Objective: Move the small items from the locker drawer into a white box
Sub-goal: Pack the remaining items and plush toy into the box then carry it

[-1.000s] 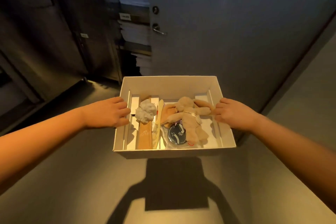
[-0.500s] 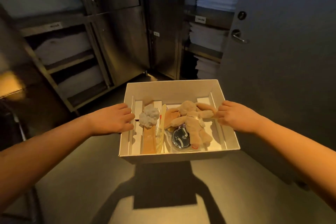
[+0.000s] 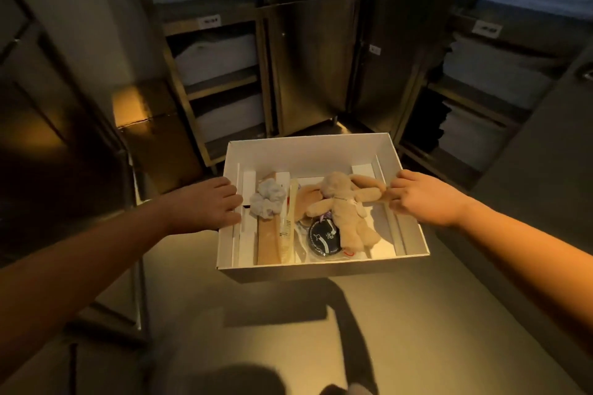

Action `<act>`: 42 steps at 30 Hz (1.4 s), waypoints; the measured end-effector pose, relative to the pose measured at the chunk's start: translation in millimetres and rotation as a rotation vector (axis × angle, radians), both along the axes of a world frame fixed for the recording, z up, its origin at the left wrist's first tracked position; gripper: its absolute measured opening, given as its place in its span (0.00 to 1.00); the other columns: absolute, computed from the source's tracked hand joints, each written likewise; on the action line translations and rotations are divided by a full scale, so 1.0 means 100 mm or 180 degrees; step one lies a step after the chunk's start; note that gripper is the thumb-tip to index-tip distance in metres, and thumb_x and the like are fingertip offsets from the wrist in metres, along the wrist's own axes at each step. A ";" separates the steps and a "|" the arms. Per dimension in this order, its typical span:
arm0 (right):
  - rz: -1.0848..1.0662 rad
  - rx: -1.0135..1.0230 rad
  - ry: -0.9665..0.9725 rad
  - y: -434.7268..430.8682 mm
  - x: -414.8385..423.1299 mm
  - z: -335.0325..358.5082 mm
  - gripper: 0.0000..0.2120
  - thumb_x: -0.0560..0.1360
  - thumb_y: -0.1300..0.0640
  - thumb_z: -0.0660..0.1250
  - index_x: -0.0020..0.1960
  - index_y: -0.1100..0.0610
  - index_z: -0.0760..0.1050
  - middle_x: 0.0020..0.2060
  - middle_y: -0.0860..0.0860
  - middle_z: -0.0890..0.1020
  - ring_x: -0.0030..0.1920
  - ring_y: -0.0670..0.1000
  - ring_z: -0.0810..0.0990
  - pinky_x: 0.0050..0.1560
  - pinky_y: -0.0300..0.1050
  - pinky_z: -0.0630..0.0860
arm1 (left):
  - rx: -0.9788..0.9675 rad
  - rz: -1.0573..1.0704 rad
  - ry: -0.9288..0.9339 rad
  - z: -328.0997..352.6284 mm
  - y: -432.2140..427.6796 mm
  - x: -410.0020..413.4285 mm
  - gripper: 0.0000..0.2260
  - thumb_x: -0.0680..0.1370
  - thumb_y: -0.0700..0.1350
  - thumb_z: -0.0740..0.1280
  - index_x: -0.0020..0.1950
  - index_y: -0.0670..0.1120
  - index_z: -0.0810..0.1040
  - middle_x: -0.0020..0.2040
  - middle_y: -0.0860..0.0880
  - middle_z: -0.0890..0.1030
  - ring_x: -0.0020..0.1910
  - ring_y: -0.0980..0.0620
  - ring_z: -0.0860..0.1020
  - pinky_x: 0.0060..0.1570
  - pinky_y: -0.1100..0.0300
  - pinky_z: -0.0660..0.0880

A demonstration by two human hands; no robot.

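Observation:
I carry an open white box in front of me, above the floor. My left hand grips its left wall and my right hand grips its right wall. Inside lie a beige plush rabbit, a pale grey scrunchie, a cream comb, a flat tan wooden piece and a dark round item in clear wrap. One plush ear reaches the fingers of my right hand.
Dark metal lockers stand ahead. Open shelves with folded white linen are at the left and right. A metal cart frame stands at my left. The box casts a shadow on the grey floor.
The view has swung left, from the grey door to the lockers and shelves. Both hands keep the same hold on the box, which stays level.

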State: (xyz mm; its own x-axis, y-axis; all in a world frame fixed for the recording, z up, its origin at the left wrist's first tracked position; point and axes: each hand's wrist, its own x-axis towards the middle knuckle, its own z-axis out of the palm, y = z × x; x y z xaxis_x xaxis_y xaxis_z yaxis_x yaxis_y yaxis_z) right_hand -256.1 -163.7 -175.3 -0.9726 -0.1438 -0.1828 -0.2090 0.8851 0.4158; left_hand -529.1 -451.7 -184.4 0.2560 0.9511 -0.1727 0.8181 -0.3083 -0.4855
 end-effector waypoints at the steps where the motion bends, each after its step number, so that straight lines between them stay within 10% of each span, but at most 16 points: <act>1: 0.0060 -0.0002 -0.0042 0.00 -0.15 -0.01 0.05 0.66 0.67 0.72 0.41 0.60 0.81 0.41 0.56 0.82 0.45 0.58 0.80 0.53 0.52 0.75 | -0.0005 0.0078 -0.0037 -0.02 -0.04 -0.09 0.20 0.54 0.40 0.82 0.43 0.45 0.80 0.40 0.45 0.80 0.39 0.47 0.78 0.46 0.51 0.77; 9: 0.0271 0.0266 -0.0139 0.27 -1.56 -0.20 0.14 0.78 0.61 0.57 0.61 0.54 0.73 0.62 0.52 0.74 0.62 0.52 0.69 0.66 0.46 0.58 | -0.0045 0.0450 0.0027 -0.05 -0.13 -0.93 0.19 0.53 0.41 0.82 0.40 0.45 0.80 0.38 0.45 0.80 0.37 0.48 0.79 0.44 0.52 0.78; 23: 0.1242 0.0276 -0.0067 0.87 -3.94 -0.22 0.14 0.76 0.61 0.60 0.60 0.56 0.75 0.59 0.53 0.76 0.59 0.53 0.71 0.64 0.46 0.59 | 0.0032 0.1443 -0.0081 0.09 0.02 -2.19 0.22 0.49 0.43 0.83 0.39 0.45 0.82 0.37 0.45 0.80 0.37 0.48 0.79 0.40 0.54 0.79; 28: 0.1605 0.0042 0.0110 0.82 -4.52 -0.18 0.10 0.62 0.63 0.77 0.42 0.58 0.82 0.39 0.53 0.82 0.41 0.53 0.79 0.48 0.46 0.76 | -0.0006 0.1654 -0.0083 0.01 -0.10 -2.59 0.20 0.50 0.41 0.82 0.38 0.44 0.81 0.37 0.45 0.80 0.36 0.48 0.79 0.40 0.54 0.79; 42: 0.1414 0.0302 -0.0177 0.43 -6.61 -0.46 0.13 0.75 0.61 0.63 0.59 0.56 0.75 0.54 0.53 0.78 0.54 0.53 0.73 0.61 0.47 0.66 | -0.0448 0.1925 -0.0071 -0.33 -0.40 -4.63 0.20 0.53 0.43 0.82 0.42 0.45 0.81 0.38 0.45 0.80 0.38 0.49 0.79 0.42 0.54 0.79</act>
